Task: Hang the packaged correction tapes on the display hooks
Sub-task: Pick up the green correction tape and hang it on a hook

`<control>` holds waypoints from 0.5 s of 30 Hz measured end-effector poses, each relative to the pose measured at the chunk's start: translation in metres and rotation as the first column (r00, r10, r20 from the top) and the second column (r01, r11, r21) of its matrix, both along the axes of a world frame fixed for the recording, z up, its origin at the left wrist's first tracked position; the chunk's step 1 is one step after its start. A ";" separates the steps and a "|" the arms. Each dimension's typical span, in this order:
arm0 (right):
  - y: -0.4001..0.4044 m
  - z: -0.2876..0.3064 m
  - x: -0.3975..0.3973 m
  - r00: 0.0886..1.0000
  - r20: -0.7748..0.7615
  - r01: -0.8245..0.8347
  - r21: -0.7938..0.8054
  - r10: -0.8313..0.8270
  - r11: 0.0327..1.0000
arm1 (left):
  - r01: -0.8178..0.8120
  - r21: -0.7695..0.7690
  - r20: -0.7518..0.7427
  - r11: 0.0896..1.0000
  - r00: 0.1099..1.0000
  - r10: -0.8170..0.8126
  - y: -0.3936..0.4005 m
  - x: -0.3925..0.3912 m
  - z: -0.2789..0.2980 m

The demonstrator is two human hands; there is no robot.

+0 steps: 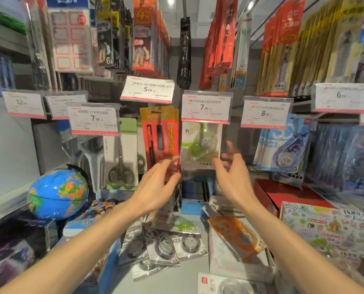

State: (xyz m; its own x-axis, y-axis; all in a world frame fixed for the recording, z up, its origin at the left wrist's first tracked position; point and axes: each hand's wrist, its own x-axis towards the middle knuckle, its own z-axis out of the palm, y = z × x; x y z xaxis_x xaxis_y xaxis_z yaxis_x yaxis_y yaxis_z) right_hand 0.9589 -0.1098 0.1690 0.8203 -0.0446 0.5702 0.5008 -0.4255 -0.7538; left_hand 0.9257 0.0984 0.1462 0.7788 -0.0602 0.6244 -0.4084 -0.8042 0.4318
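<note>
Nearest, loose correction tape packs lie flat on the counter, overlapping. Above them the left hand and right hand reach forward, fingers spread and relaxed, holding nothing. Beyond, a green correction tape pack hangs upright, long axis vertical, under the 7.90 price tag.

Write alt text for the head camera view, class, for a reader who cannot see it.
Two bare hands, left hand and right hand, reach with loose fingers toward a green correction tape pack hanging under a price tag. More tape packs lie on the shelf below, beside a globe.
</note>
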 end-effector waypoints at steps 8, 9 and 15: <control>0.009 -0.070 0.005 0.989 -0.136 -0.122 -0.586 0.052 0.801 | -0.074 0.199 -0.381 0.977 0.913 0.147 0.037 0.009 -0.070; 0.017 -0.080 0.008 0.981 -0.176 -0.175 -0.661 0.076 0.730 | -0.080 0.218 -0.414 0.973 0.895 0.167 0.039 0.013 -0.078; 0.056 -0.127 0.035 0.907 -0.417 -0.389 -0.780 0.056 0.491 | -0.092 0.289 -0.531 0.953 0.813 0.240 0.053 0.028 -0.108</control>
State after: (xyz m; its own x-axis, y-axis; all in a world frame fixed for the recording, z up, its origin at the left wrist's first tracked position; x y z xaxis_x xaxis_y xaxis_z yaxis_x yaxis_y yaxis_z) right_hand 0.9941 -0.0533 0.0425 0.8533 0.5198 -0.0407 0.4984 -0.8361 -0.2294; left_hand 0.9539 0.1513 0.0381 0.9977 0.0130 0.0668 -0.0096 -0.9446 0.3282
